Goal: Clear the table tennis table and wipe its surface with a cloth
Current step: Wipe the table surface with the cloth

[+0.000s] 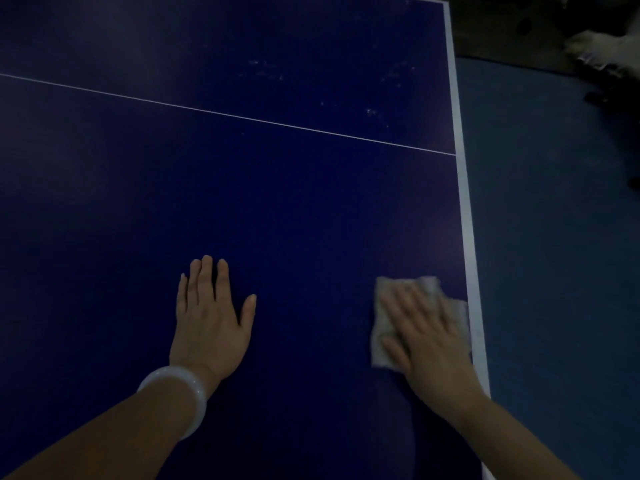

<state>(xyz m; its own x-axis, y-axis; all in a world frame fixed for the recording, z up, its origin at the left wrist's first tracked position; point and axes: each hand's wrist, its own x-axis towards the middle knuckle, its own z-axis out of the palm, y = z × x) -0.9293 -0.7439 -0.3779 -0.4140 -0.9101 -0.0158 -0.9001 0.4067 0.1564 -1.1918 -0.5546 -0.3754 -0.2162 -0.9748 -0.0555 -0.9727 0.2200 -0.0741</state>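
1. Cloth (408, 306) lies flat on the blue table (277, 202), under the right hand (424, 336), by the white edge.
2. Right hand's fingers are straight, pressing down.
3. Left hand (211, 318) rests flat, holding nothing.

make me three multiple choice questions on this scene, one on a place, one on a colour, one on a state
1. Where does the crumpled pale cloth lie on the dark blue table tennis table?
A. near its white right edge
B. on the thin white centre line
C. beside the left hand

2. What colour is the smooth bangle on the left wrist?
A. red
B. black
C. white

3. How is the left hand?
A. gripping a bat
B. flat, fingers straight, on the table
C. clenched in a fist

Answers: 1 A, the cloth sits under the right hand by the border. 2 C, it shows pale white. 3 B, palm down, holding nothing.
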